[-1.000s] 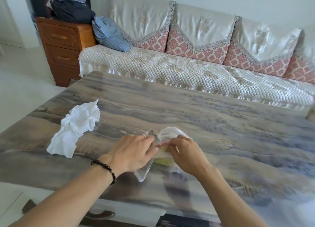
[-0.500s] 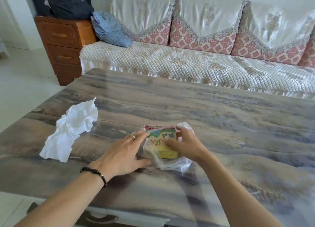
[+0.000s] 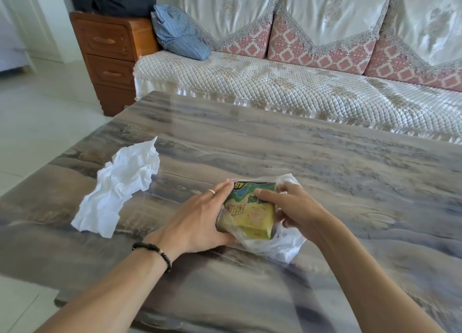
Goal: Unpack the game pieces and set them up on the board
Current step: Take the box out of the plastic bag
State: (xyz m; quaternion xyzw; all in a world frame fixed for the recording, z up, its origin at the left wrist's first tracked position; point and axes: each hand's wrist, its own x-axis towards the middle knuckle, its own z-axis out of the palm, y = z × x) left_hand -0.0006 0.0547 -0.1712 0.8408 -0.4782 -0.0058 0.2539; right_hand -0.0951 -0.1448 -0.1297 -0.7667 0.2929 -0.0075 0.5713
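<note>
Box (image 3: 250, 207) in bag (image 3: 282, 247) — cloth (image 3: 120, 190) left

Home living room: quilted sofa (image 3: 287, 82) with patterned cushions (image 3: 322, 45), wooden drawer cabinet (image 3: 110, 55) beside it, low marbled surface (image 3: 325, 170), pale tiled floor (image 3: 45, 112).
</note>
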